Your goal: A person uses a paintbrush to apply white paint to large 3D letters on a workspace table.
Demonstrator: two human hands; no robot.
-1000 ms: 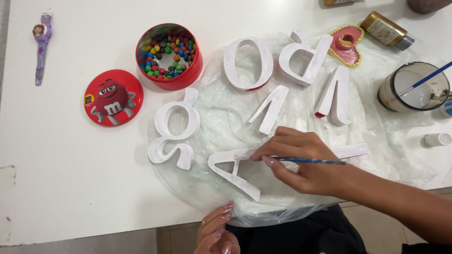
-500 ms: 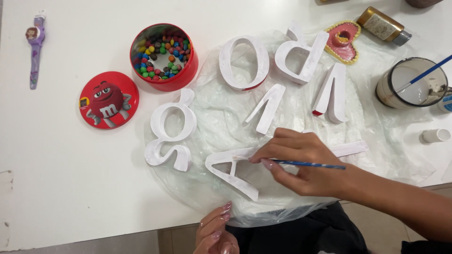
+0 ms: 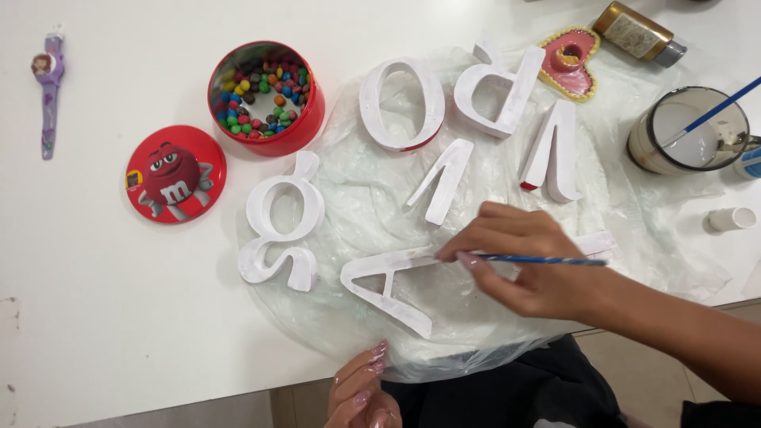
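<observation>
My right hand (image 3: 527, 261) grips a thin blue paintbrush (image 3: 547, 260), its tip resting on the upper arm of a white block letter shaped like an A (image 3: 388, 281). That letter lies flat on a clear plastic sheet (image 3: 357, 198). My left hand (image 3: 361, 395) sits below the table edge, fingers curled, holding nothing that I can see. Other white letters lie on the sheet: a curly g-shape (image 3: 281, 222), a round O-shape (image 3: 400, 103), a P-shape (image 3: 499, 87) and two V-shapes (image 3: 444, 181) (image 3: 555, 154).
A red round tin of coloured candies (image 3: 265, 97) stands at the back, its red lid (image 3: 175, 173) beside it. A cup of white paint with a brush (image 3: 688, 131), a gold bottle (image 3: 638, 32), a heart-shaped dish (image 3: 572, 62) and a purple toy watch (image 3: 49, 91) lie around.
The view shifts slightly. My right hand with the brush stays on the A-shaped letter, making small strokes. My left hand keeps still below the table edge.
</observation>
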